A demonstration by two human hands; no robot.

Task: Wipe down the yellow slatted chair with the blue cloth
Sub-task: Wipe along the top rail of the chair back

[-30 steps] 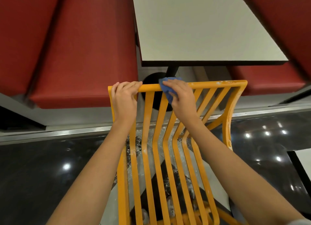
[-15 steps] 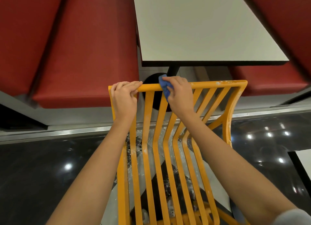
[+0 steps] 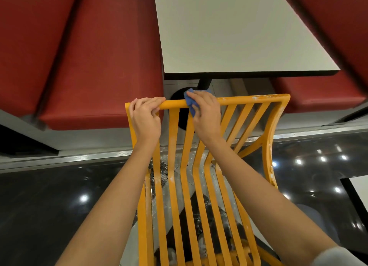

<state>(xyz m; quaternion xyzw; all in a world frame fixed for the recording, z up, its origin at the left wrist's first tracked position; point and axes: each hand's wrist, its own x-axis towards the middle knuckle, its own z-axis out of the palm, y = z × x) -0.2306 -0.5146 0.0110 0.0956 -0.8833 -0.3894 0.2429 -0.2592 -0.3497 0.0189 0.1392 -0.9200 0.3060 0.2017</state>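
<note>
My left hand (image 3: 146, 119) grips the top rail of the yellow slatted chair (image 3: 256, 100) near its 9 o'clock corner, fingers curled over the bar. My right hand (image 3: 207, 114) holds the blue cloth (image 3: 190, 103) bunched under the fingers and pressed on the same rail, just beside the left hand, toward 12 o'clock of the view.

Risks as I judge them:
- Cloth is wadded small, so only a narrow strip of rail gets touched; the whitish residue at the 1–2 o'clock corner and down the right upright could get skipped.
- Rail is round; the cloth may slide off the far side and drop to the glossy dark floor (image 3: 49, 202).
- If the left grip loosens, the chair could tip or skid on that floor under wiping pressure.
- Slats below look speckled too; a rail-only pass leaves them dirty.

White counter (image 3: 239, 36) and red bench seat (image 3: 89, 66) sit beyond at 12 and 10 o'clock, not touched.
</note>
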